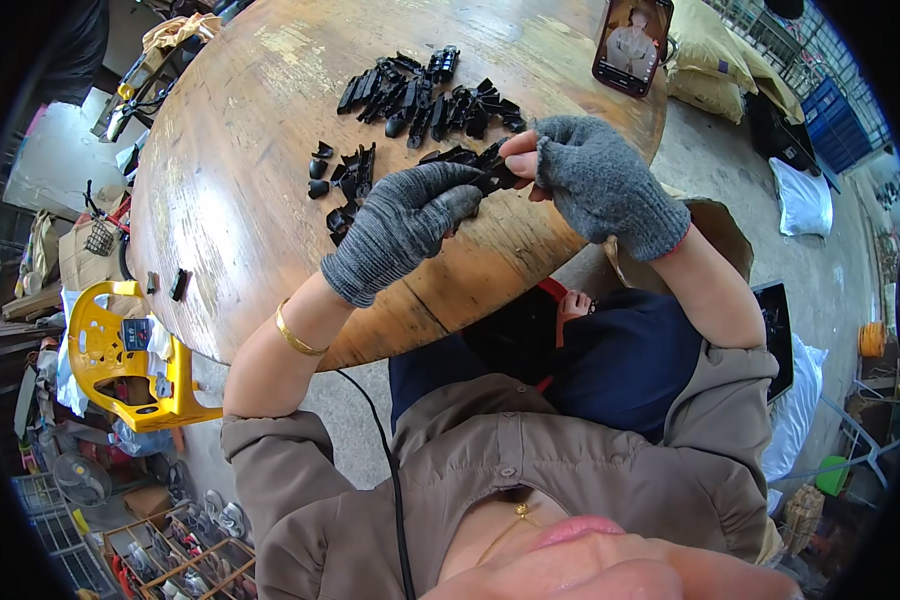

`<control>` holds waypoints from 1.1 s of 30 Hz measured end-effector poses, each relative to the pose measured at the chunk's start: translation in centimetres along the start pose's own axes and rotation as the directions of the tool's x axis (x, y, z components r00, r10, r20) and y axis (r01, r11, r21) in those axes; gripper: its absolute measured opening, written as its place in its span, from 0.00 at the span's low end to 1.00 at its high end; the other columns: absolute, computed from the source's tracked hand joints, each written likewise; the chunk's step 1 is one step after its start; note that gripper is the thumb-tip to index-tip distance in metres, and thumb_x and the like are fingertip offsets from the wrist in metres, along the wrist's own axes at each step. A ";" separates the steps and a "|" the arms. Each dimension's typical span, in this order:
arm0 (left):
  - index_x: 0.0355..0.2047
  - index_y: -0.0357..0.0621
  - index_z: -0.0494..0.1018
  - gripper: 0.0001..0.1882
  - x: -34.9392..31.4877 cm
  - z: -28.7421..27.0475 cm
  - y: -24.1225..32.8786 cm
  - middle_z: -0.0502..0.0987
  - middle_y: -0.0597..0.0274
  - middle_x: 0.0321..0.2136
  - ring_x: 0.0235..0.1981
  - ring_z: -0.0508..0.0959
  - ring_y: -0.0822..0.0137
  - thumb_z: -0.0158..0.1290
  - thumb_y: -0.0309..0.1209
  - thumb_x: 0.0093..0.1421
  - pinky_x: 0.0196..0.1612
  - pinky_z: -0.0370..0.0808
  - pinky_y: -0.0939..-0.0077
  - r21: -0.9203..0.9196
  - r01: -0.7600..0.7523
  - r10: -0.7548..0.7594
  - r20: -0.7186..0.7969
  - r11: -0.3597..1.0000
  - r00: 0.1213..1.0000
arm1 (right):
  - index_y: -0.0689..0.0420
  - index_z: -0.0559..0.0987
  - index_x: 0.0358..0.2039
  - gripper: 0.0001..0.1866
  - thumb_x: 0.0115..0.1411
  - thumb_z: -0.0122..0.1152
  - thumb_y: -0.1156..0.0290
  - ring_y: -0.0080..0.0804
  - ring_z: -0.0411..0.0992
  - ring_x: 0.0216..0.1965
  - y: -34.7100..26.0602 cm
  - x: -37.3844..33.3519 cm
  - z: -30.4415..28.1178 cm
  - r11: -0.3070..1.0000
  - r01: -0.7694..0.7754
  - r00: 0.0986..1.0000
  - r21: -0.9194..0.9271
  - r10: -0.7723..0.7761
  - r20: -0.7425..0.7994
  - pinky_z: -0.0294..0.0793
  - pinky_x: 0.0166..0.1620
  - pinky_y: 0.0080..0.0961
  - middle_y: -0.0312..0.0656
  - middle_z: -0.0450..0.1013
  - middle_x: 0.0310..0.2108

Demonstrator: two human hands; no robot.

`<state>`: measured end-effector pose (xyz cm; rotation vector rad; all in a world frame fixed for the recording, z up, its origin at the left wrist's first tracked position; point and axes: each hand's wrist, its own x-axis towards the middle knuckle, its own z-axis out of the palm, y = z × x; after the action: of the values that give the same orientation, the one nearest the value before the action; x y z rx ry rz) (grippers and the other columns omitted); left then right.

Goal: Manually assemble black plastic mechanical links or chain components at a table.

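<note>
Both my hands wear grey knitted gloves and meet over the near right part of the round wooden table [240, 200]. My left hand [405, 225] is closed on a black plastic part [495, 172], whose shape is partly hidden by the glove. The bare fingertips of my right hand [600, 185] pinch the right end of the same part. Just beyond my hands lies a heap of similar black plastic parts [410, 95]. A smaller group of black pieces [355, 172] sits beside my left hand, with a few small curved caps [318, 170] at its left.
Two small black pieces [178, 284] lie near the table's left edge. A phone [632, 45] with a lit screen stands at the far right edge. A yellow plastic chair [120, 350] is at the left. A black cable [375, 420] hangs before my body.
</note>
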<state>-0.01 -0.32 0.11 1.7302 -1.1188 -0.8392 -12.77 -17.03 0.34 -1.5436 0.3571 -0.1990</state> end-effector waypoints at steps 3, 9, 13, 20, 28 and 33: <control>0.39 0.39 0.72 0.12 -0.2 0.4 0.2 0.74 0.67 0.20 0.19 0.68 0.82 0.49 0.32 0.57 0.23 0.66 0.87 0.045 -0.018 0.021 -0.070 0.999 0.997 | 0.63 0.77 0.35 0.13 0.52 0.59 0.67 0.23 0.72 0.25 -0.3 -0.2 0.5 0.999 0.032 0.999 -0.026 -0.033 -0.023 0.73 0.30 0.17 0.40 0.73 0.26; 0.35 0.40 0.73 0.10 -0.2 0.9 0.3 0.74 0.68 0.21 0.18 0.66 0.83 0.48 0.32 0.58 0.20 0.65 0.87 -0.052 0.033 -0.039 -0.114 0.998 0.993 | 0.64 0.75 0.35 0.11 0.54 0.57 0.70 0.25 0.73 0.27 0.5 0.0 0.8 0.998 0.058 0.996 0.035 -0.056 -0.064 0.74 0.32 0.18 0.41 0.73 0.28; 0.34 0.40 0.73 0.10 -0.2 0.8 -0.8 0.74 0.68 0.22 0.17 0.67 0.83 0.47 0.33 0.58 0.19 0.65 0.88 -0.350 0.087 -0.110 -0.047 0.933 0.993 | 0.64 0.75 0.36 0.11 0.54 0.56 0.72 0.25 0.73 0.27 0.2 -0.1 1.2 1.000 0.025 0.997 0.019 -0.024 -0.074 0.75 0.33 0.19 0.42 0.73 0.28; 0.35 0.36 0.72 0.10 -0.2 1.0 -1.2 0.74 0.64 0.24 0.24 0.71 0.75 0.48 0.30 0.58 0.31 0.70 0.82 0.045 -0.102 0.107 -0.128 0.994 0.986 | 0.64 0.75 0.35 0.09 0.55 0.55 0.73 0.25 0.73 0.28 0.8 -0.2 1.4 0.975 0.095 0.992 -0.202 -0.110 -0.063 0.74 0.34 0.18 0.43 0.73 0.29; 0.36 0.36 0.71 0.10 -0.6 2.9 -1.0 0.74 0.50 0.28 0.29 0.75 0.56 0.48 0.30 0.56 0.34 0.70 0.70 0.104 -0.322 0.312 0.104 0.941 0.945 | 0.64 0.75 0.35 0.27 0.57 0.46 0.48 0.29 0.71 0.35 0.2 0.7 2.8 0.888 0.324 0.941 -0.328 -0.265 0.212 0.71 0.37 0.24 0.44 0.73 0.30; 0.36 0.38 0.71 0.10 -2.2 3.2 0.0 0.73 0.48 0.25 0.28 0.74 0.51 0.48 0.30 0.56 0.33 0.70 0.66 0.232 -0.322 0.323 0.036 0.918 0.946 | 0.65 0.75 0.33 0.30 0.57 0.44 0.45 0.29 0.72 0.32 -0.7 -0.9 5.1 0.990 0.142 0.978 0.000 -0.141 0.156 0.71 0.39 0.22 0.44 0.73 0.29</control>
<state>-3.59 0.76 -0.98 1.6677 -1.5021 -0.5135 -11.81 -11.96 1.10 -1.5859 0.1248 -0.1859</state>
